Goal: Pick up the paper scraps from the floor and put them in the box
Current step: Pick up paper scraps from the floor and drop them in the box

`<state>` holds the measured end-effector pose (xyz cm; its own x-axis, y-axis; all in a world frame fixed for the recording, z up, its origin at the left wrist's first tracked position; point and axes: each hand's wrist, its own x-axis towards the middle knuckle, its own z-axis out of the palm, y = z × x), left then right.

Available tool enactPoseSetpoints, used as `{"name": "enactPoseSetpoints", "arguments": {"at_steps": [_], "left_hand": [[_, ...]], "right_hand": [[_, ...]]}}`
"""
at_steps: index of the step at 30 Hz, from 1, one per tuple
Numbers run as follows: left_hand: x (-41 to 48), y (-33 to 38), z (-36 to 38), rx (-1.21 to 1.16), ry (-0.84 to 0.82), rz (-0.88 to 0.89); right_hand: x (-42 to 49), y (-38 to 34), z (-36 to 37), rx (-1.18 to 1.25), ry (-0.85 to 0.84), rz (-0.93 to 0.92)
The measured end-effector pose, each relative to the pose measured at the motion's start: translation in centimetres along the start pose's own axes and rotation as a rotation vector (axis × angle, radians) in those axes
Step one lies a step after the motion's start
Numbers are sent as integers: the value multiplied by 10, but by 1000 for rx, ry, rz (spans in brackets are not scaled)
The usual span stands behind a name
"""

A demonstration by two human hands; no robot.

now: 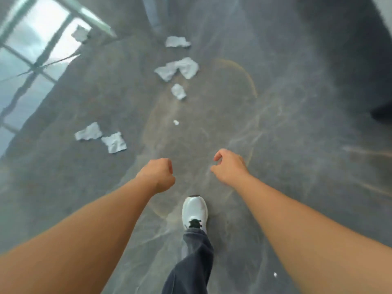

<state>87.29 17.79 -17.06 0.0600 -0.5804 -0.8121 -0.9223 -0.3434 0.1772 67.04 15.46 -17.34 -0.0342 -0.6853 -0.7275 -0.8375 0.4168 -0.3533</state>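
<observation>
Several crumpled white paper scraps lie on the grey marble floor ahead of me. Two scraps (pixel 88 131) (pixel 114 142) sit side by side at the left. A large scrap (pixel 178 68) lies further on, with a small one (pixel 178 91) just below it and another (pixel 177 42) beyond. A tiny bit (pixel 176 122) lies in the middle, and one scrap (pixel 80 33) rests far left near the window's reflection. My left hand (pixel 158 175) is curled into a loose fist, holding nothing. My right hand (pixel 228 165) hangs with fingers bent and apart, holding nothing. No box is in view.
My white shoe (pixel 194 211) and dark trouser leg step forward between my arms. A bright window reflection (pixel 31 49) covers the floor at the upper left. A dark object (pixel 381 113) stands at the right edge. A tiny white fleck (pixel 275 274) lies at the lower right.
</observation>
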Motion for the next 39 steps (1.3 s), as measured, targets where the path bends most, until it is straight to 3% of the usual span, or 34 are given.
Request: {"name": "enactPoseSetpoints", "arguments": {"at_steps": [5, 10, 18, 22, 28, 34, 39], "left_hand": [[0, -102, -26, -128, 23, -187], [-2, -143, -2, -231, -44, -248], [28, -123, 49, -384, -84, -216], [61, -108, 71, -407, 18, -231], [127, -108, 117, -536, 181, -397], [178, -111, 165, -653, 342, -563], [185, -111, 167, -644, 372, -601]], "right_hand": [[26, -111, 32, -73, -78, -146], [27, -138, 68, -260, -151, -210], [69, -121, 73, -551, -156, -222], [117, -122, 85, -540, -67, -227], [221, -117, 119, -502, 27, -272], [290, -93, 149, -415, 198, -435], [297, -91, 143, -399, 156, -449]]}}
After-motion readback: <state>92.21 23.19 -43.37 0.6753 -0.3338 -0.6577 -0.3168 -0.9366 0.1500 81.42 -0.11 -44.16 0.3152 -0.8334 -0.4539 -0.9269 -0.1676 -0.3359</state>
